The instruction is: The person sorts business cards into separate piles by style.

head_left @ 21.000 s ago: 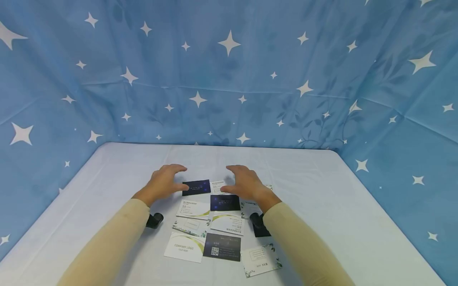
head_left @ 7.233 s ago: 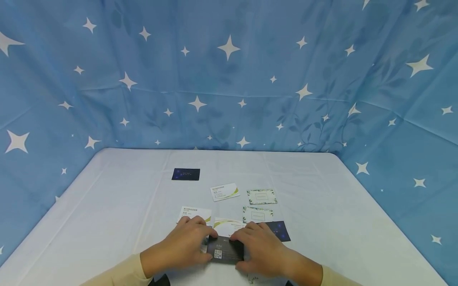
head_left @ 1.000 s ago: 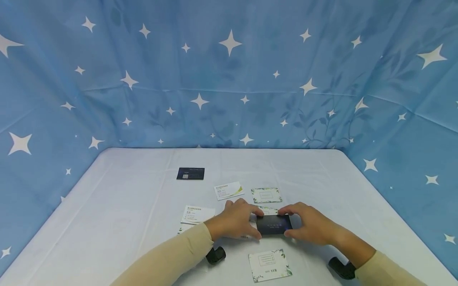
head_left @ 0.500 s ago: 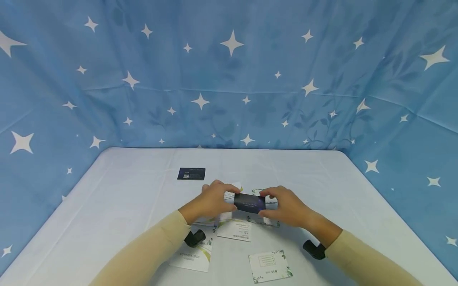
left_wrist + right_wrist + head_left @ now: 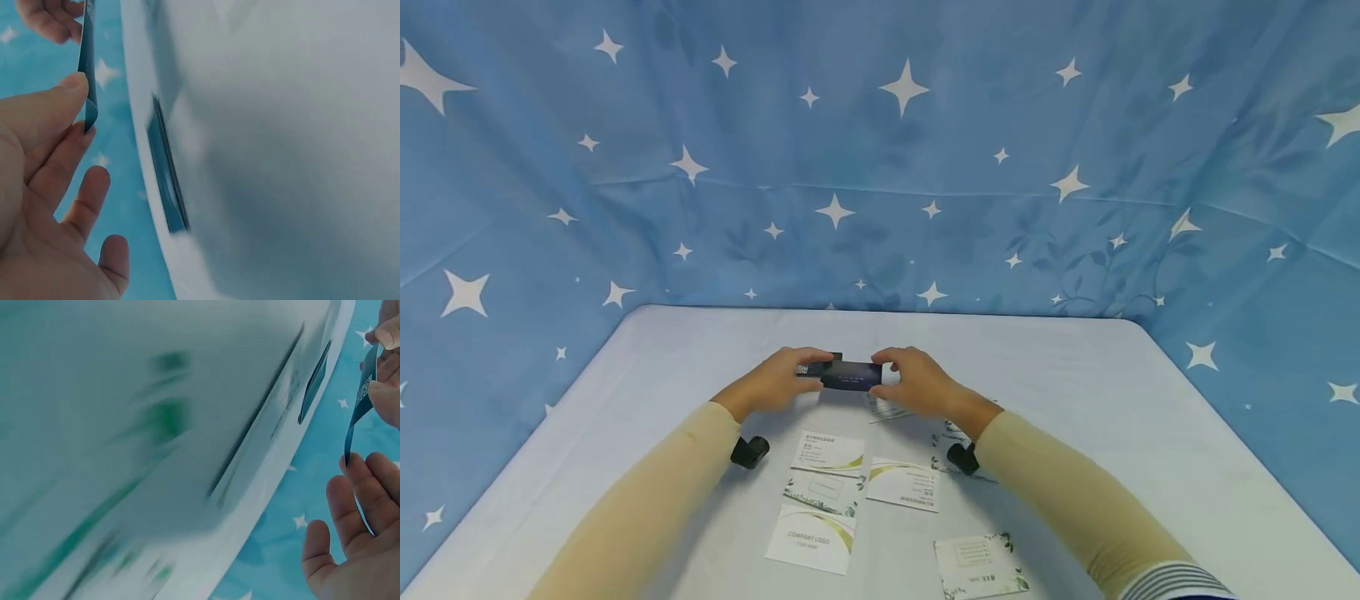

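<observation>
Both hands hold one dark blue card (image 5: 851, 375) by its short ends, just above the white table (image 5: 1060, 392). My left hand (image 5: 811, 372) pinches the left end and my right hand (image 5: 886, 372) pinches the right end. Right behind it another dark card (image 5: 824, 357) lies flat, mostly hidden. The left wrist view shows the held card (image 5: 87, 62) edge-on between thumb and fingers, above the lying dark card (image 5: 167, 181). In the right wrist view the held card (image 5: 359, 406) bends slightly near the lying dark card (image 5: 314, 381).
Several light cards lie nearer me: a white one (image 5: 829, 452), a floral one (image 5: 823, 490), a "COMPANY LOGO" card (image 5: 810, 539), a green-swoosh card (image 5: 902, 485) and a floral card (image 5: 981, 567). Blue star-print cloth (image 5: 880, 167) walls the table on three sides.
Both hands have carried the dark blue card up off the table's middle and away from me to the left, to just over the dark card lying at the far side.
</observation>
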### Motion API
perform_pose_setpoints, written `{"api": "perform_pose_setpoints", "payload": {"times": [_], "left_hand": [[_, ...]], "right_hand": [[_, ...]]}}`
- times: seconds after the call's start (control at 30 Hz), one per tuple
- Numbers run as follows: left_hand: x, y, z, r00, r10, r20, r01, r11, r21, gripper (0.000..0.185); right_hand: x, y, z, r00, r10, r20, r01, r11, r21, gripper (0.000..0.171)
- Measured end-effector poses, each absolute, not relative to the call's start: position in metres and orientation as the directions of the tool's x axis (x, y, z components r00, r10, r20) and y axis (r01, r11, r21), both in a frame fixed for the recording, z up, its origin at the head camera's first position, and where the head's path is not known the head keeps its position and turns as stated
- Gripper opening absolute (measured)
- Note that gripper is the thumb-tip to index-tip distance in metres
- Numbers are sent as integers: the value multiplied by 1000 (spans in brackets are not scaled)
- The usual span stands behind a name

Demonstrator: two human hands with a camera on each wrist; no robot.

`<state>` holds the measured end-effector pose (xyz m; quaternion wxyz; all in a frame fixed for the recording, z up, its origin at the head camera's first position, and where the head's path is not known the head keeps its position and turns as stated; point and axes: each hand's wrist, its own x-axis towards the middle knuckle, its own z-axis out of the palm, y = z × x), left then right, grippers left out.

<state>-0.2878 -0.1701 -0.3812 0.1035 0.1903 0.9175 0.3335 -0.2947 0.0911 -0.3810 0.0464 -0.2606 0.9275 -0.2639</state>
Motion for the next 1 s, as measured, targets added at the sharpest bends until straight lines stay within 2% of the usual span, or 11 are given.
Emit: {"api": "perform_pose_setpoints", "payload": {"times": [0.2,0.47,0.67,1.0], "left_hand": [[-304,-192,-382,-933,342,-112,208,768,605,51],[-314,-208,-388,-944,298,-140,176,815,552,49],[-319,-215,-390,-946,277,-170,141,821,553,49],[-324,-211,-391,-950,269,-159,158,853,498,48]], "right_hand": [[-317,56,-385,-868,-496,15,-432,740,-515,55],[-331,27,-391,-884,-465,-43,-393,790,-470,55],[-336,16,-393,-889,-449,-95,-377,833,-406,56],[-343,11,-395,-899,-415,-140,-347,870,-350,56]]}}
